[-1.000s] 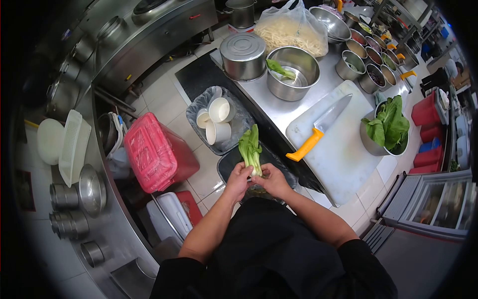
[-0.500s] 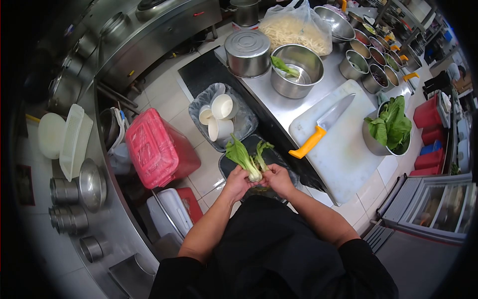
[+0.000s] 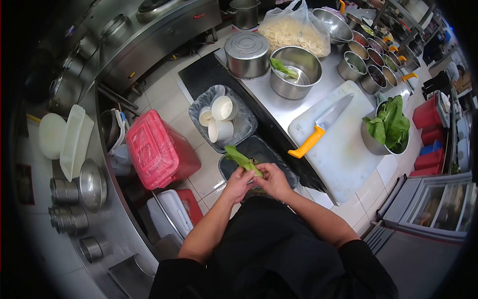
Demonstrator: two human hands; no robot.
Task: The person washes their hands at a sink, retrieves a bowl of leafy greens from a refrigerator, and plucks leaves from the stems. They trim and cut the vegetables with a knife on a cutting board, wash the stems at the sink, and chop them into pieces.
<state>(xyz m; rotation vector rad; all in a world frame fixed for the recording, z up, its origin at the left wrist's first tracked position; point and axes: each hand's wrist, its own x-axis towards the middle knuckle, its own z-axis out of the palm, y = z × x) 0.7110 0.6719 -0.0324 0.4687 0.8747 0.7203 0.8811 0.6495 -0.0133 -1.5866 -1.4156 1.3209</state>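
Over a dark lined bin point(image 3: 229, 167), a small green bok choy point(image 3: 241, 158) is held with its leaves pointing up and left. My left hand point(image 3: 239, 185) is closed round its pale stem end. The fingers of my right hand point(image 3: 273, 180) are closed at the same end, touching it, with the fingertips partly hidden. Right of my hands, a knife with a yellow handle point(image 3: 307, 143) lies on a white cutting board point(image 3: 343, 149). A steel pot point(image 3: 296, 89) behind the board has a green leaf point(image 3: 283, 68) inside. More leafy greens point(image 3: 390, 122) fill a steel container at the board's right edge.
A lined grey bin point(image 3: 244, 117) with several white cups stands ahead, beside a red lidded box point(image 3: 159, 149). On the counter are a lidded pot point(image 3: 247, 55), a clear bag of pale strips point(image 3: 294, 35) and several small steel containers. A steel shelf point(image 3: 127, 219) runs along the left.
The limp leafy piece that stood up at my right hand is gone from view. My right hand has moved slightly left, closer to my left hand, and the bok choy is tilted further left.
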